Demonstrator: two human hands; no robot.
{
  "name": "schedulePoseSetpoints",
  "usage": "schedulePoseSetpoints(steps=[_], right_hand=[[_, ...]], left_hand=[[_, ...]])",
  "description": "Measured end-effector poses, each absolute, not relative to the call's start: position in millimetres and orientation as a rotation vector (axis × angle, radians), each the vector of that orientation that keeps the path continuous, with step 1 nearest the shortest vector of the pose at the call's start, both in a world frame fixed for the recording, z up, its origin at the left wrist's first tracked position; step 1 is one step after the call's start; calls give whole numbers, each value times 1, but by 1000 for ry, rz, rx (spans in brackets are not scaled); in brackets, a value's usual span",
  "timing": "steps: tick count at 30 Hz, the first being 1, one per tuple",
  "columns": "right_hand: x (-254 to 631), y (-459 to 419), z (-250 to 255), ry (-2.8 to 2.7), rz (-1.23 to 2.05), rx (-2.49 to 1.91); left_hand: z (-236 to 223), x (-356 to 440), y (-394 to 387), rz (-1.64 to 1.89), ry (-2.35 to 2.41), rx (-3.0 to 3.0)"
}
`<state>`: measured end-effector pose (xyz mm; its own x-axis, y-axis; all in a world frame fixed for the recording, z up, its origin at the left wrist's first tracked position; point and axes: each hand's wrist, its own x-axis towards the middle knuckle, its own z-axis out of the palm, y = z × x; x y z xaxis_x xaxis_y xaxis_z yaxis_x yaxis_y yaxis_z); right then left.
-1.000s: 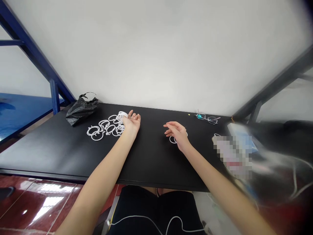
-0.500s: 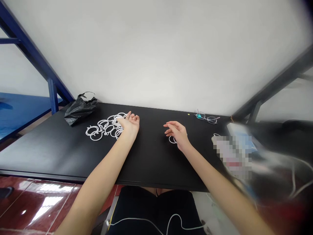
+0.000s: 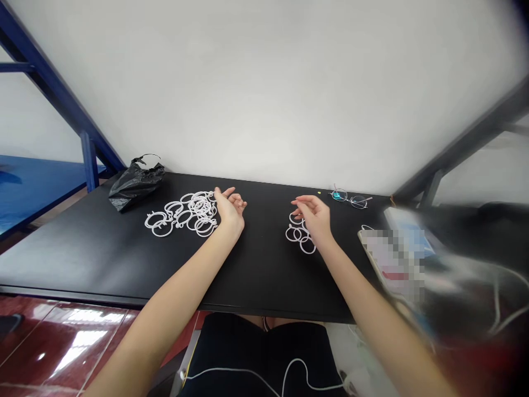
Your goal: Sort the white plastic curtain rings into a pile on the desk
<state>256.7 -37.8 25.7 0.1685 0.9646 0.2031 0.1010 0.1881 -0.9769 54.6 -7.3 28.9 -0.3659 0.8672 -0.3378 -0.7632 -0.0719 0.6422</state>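
Several white plastic rings with small eyelets, like curtain rings point(image 3: 162, 228), lie in a loose heap left of centre on the black table point(image 3: 256, 264). My left hand point(image 3: 232, 212) is at the heap's right edge, palm turned up, fingers loosely bent and apart, with nothing visible in it. A smaller group of the same rings point(image 3: 293, 234) lies right of centre, partly hidden by my right hand point(image 3: 316, 215). That hand hovers over the group's far right side, thumb near the loosely bent fingers; no ring shows clearly in its grasp.
A crumpled black plastic bag point(image 3: 138, 184) sits at the back left. Eyeglasses point(image 3: 349, 198) rest near the wall at the back right. A phone-like object point(image 3: 374, 259), partly pixelated, and a blurred clear plastic bag point(image 3: 463, 286) lie on the right. A white cable point(image 3: 231, 370) crosses my lap.
Both hands have shifted to the right. More rings of the left heap show beside my left hand, and more of the small right group is uncovered.
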Motion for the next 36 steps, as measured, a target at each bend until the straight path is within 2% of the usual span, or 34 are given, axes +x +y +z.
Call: schedulePoseSetpoints(steps=[4,7,10,13,21,27,29,32,36], right_hand=[[291,-21,22,-1570,440,-1545],[305,-16,17,-1802,458,-1770],[303,-15,12,-1843,469,-1809],[295,-17,6,-1822,437,-1785],[286,-15,-4,-1706,504,-1643],[288,-11,2,-1387,841,-1420],[295,-9,8,-1324,861,-1394],[306,-10,18,-1308,825,-1471],[305,-17,24,-1577,921,-1750]], left_hand=[[20,69,-9,1401,1014,635],[11,79,-15,1154,1101,1282],[1,89,-29,1010,1041,1988],[-4,100,-45,833,1022,2337],[3,107,-49,635,1275,2456],[0,104,-43,857,994,2187],[-2,108,-46,928,903,2139],[-6,116,-50,955,830,2189],[-9,122,-53,798,821,2443]])
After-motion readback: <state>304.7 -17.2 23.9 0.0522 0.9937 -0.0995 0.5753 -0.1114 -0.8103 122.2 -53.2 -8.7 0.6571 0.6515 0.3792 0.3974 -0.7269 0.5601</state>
